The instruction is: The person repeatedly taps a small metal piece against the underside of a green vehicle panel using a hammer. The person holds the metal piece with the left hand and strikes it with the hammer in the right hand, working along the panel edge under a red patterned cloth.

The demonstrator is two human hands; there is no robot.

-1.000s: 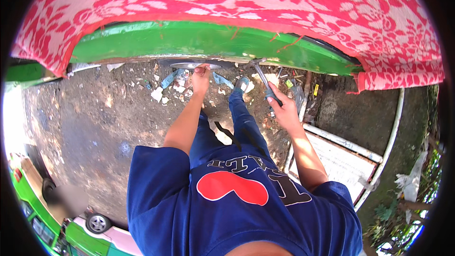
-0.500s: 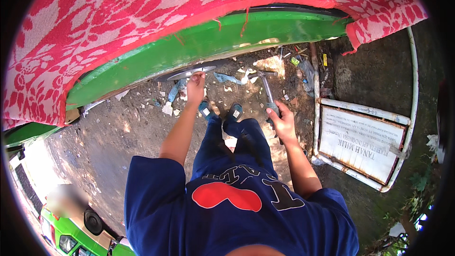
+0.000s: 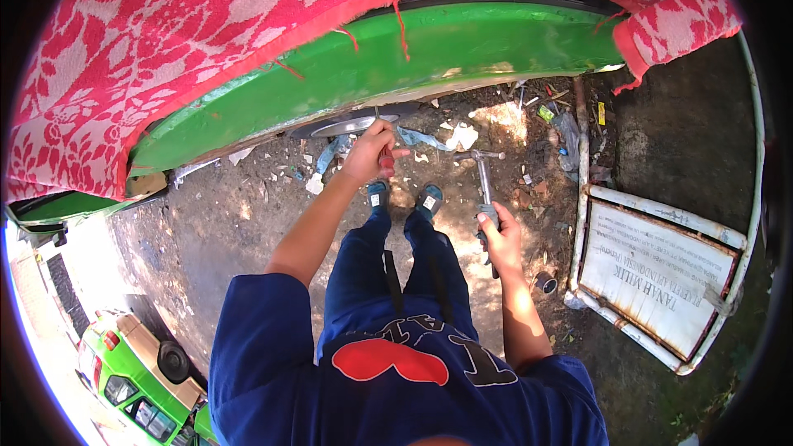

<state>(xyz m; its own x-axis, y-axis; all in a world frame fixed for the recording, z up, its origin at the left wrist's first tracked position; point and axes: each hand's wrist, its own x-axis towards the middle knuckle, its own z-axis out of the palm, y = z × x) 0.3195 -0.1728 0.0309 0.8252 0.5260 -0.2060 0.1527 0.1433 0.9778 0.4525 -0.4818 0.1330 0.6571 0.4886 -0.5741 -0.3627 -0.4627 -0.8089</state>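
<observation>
My left hand (image 3: 370,154) is closed around a screwdriver (image 3: 386,163). Its red handle end shows below the fingers, and a thin shaft sticks up toward the green car body panel (image 3: 330,87). I cannot tell whether the tip touches the panel. My right hand (image 3: 504,241) grips a hammer (image 3: 486,183) by its dark grey-green handle. The metal head is up, to the right of my left hand and apart from the screwdriver. A wheel (image 3: 351,125) shows partly under the panel's lower edge.
A red-and-pink patterned cloth (image 3: 248,12) drapes over the car. At right leans a white metal-framed sign (image 3: 652,268). Rags, paper scraps and litter (image 3: 462,136) lie on the dirt ground beyond my feet. A green vehicle (image 3: 136,380) stands at lower left.
The left hand has turned, so the red handle end now shows below its fingers. The whole view has shifted a little. The hammer stays in the right hand, held at about the same height.
</observation>
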